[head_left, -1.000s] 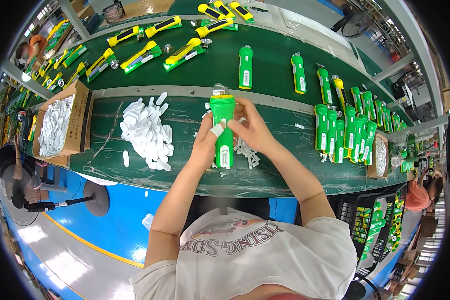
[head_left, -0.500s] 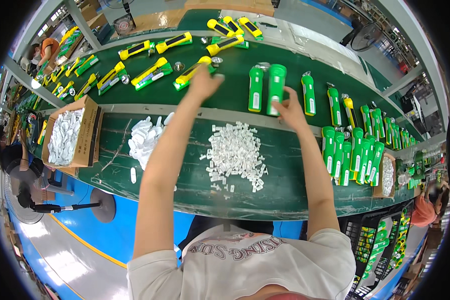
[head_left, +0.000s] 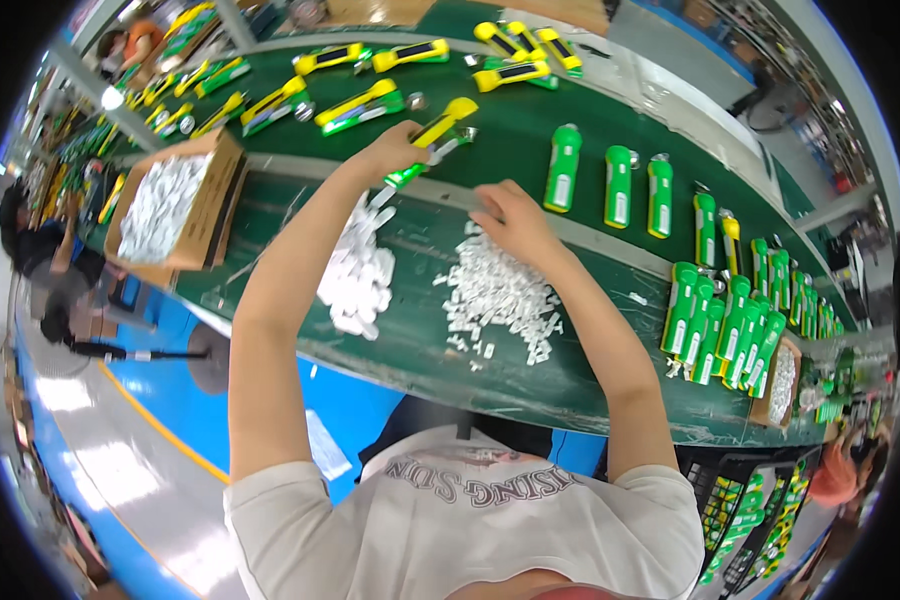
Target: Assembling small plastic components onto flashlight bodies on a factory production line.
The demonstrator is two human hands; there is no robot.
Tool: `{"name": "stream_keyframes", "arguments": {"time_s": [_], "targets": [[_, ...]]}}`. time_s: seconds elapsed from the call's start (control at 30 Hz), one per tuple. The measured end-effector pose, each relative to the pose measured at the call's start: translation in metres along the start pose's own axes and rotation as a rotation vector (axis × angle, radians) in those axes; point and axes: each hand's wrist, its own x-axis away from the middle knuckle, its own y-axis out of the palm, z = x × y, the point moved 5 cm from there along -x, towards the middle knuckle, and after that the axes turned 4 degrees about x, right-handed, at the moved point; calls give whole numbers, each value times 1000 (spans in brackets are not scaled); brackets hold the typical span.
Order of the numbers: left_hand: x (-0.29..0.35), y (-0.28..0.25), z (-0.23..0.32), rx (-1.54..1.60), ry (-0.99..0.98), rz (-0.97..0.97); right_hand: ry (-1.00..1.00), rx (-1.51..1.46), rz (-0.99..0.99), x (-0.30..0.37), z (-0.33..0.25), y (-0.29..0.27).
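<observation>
On the green belt ahead of you, seen from your head camera, your left hand [head_left: 395, 150] is stretched far out and closed around a yellow and green flashlight [head_left: 432, 140], fingers wrapped about its middle so it lies tilted, yellow end pointing far and right. That flashlight sits at the far edge of the near work surface [head_left: 410, 350], just over the pale rail [head_left: 590, 235] dividing it from the moving belt [head_left: 510, 130].

Your right hand [head_left: 510, 222] rests lower and to the right, fingers curled down and together over the far end of a heap of small white parts [head_left: 495, 295]; whether it pinches one you cannot tell from this angle. A second heap of white pieces [head_left: 355, 275] lies just left of it, under your left forearm.

Far right of your hand, three green flashlights [head_left: 615, 185] lie side by side on the belt. More yellow and green ones [head_left: 360, 105] lie scattered far left. Standing green flashlights [head_left: 725, 320] crowd the right end. At the left sits a cardboard box [head_left: 185, 210] filled with white parts.
</observation>
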Motion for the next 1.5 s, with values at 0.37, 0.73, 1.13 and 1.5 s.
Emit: {"name": "stream_keyframes", "arguments": {"time_s": [0.37,0.73,1.13,1.5], "targets": [[172,-54,-54,1045,-293,7,-286,390,-53,-82,-54,167],[225,23,-27,1524,143,113,469,-1037,-152,-50,-81,45],[174,90,33,1624,258,34,109,-827,-127,-14,-128,-37],[170,106,51,1461,328,169,72,-483,-165,-23,-136,-48]]}}
